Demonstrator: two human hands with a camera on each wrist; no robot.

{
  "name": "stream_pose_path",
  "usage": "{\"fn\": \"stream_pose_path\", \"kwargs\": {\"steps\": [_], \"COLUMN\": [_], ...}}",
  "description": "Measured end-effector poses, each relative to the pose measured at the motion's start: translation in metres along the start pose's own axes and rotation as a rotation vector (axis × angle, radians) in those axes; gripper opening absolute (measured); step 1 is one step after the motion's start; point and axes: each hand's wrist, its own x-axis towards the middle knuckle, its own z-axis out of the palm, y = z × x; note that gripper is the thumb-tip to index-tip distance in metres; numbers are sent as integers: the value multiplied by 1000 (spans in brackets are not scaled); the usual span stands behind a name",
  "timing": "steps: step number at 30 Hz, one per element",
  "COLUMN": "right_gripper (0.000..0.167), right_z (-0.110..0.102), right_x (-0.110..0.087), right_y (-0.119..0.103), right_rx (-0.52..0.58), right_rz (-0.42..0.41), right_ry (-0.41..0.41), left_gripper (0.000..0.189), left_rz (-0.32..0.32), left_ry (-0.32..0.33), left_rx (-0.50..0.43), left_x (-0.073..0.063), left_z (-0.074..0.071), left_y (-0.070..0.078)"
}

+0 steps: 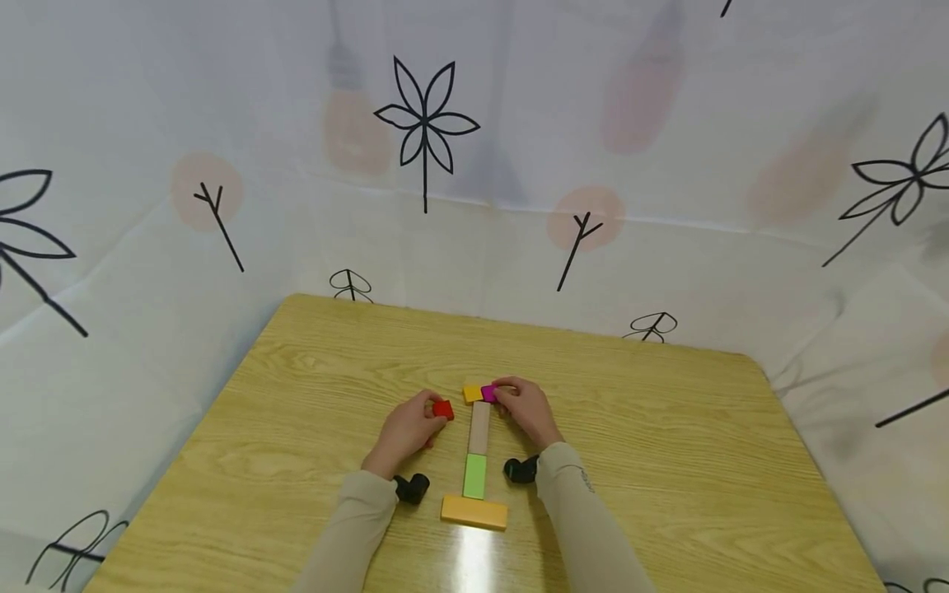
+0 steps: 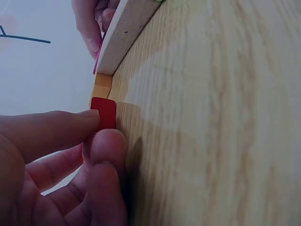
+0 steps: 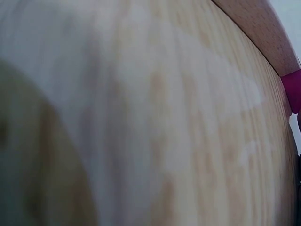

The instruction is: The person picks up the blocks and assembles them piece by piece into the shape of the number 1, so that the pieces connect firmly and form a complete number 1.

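Observation:
My left hand (image 1: pixel 406 430) pinches a small red block (image 2: pixel 104 112) between thumb and fingertips, close over the table and left of the row. Another bit of red (image 1: pixel 430 443) peeks out under that hand. My right hand (image 1: pixel 528 408) holds a small magenta block (image 1: pixel 488 393) by its right side. Beside it, at the far end of the row, lies a yellow-orange block (image 1: pixel 472 394). From these two a plain wooden block (image 1: pixel 479 428) runs toward me, followed by a green block (image 1: pixel 474 476). Across the near end lies a long orange block (image 1: pixel 474 512).
The wood-grain table (image 1: pixel 667 461) spreads out around the blocks. Behind it hangs a white cloth (image 1: pixel 504 247) printed with plants. Black camera mounts (image 1: pixel 412 489) stick out from both wrists near the row.

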Motion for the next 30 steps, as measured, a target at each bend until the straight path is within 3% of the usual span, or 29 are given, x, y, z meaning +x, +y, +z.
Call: {"fn": "stream_pose_path", "kwargs": {"steps": [15, 23, 30], "right_gripper": [23, 22, 23], "right_z": [0, 1, -1], "right_x": [0, -3, 0], "right_y": [0, -1, -2], "right_rx": [5, -34, -42], "right_rz": [-3, 8, 5], "right_ry": [-1, 5, 12], "left_gripper": [31, 32, 31], "left_rz": [3, -13, -6], "left_ry": [19, 18, 19], "left_rx": [38, -73, -73], "left_x": [7, 8, 13], "left_z": [5, 10, 11], "left_y": [8, 9, 12]}}
